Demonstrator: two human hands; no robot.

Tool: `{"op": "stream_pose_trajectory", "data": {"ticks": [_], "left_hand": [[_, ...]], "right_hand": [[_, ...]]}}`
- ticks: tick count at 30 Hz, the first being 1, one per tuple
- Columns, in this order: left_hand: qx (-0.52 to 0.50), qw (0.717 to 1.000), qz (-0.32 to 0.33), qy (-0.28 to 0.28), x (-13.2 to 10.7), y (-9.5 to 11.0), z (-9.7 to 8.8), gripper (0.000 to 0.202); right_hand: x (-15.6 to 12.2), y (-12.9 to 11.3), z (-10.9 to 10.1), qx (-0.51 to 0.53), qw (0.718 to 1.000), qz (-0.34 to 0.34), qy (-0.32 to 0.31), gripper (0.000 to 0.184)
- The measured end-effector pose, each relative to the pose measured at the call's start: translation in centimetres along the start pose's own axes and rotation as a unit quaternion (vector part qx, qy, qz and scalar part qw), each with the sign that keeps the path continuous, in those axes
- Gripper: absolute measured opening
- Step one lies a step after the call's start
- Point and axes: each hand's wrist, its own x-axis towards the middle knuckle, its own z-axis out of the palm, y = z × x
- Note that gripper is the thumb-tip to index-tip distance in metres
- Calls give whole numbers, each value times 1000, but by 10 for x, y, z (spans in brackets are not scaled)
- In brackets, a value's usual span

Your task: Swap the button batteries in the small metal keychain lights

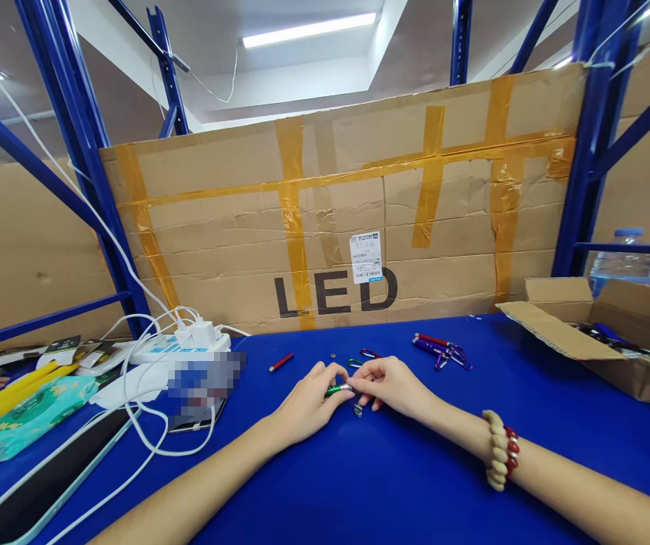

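Observation:
My left hand [307, 401] and my right hand [390, 384] meet over the blue table [359, 477]. Both pinch a small green keychain flashlight [336, 390], the left on its green body, the right on its silver end. A small metal part [357, 409] hangs or lies just below my right fingers. A bead bracelet [499, 450] sits on my right wrist. Beyond my hands lie a red flashlight [281, 362], a tiny round piece [333, 355], some loose carabiner clips [362, 357], and a pile of red and purple keychain flashlights [443, 350].
An open cardboard box [597, 333] with more items stands at the right, a water bottle [623, 261] behind it. A white power strip [180, 347] with chargers, cables, a phone [197, 416] and coloured packets [23, 416] fill the left. A taped cardboard wall [347, 219] closes the back.

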Motion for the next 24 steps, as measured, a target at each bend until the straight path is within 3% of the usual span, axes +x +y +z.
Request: {"op": "stream_pose_trajectory", "data": {"ticks": [6, 12, 18, 24], "left_hand": [[-61, 994, -41, 75, 2, -3, 1, 11], [-125, 987, -19, 101, 1, -3, 3, 6], [-147, 981, 7, 122, -3, -1, 3, 3], [-117, 990, 1, 84, -5, 2, 0, 5]], "right_hand": [[-3, -3, -2, -108, 992, -58, 14, 37], [-9, -6, 0, -250, 960, -122, -4, 32], [-5, -2, -3, -226, 969, -93, 28, 20], [-2, 4, -5, -153, 986, -71, 18, 19]]}}
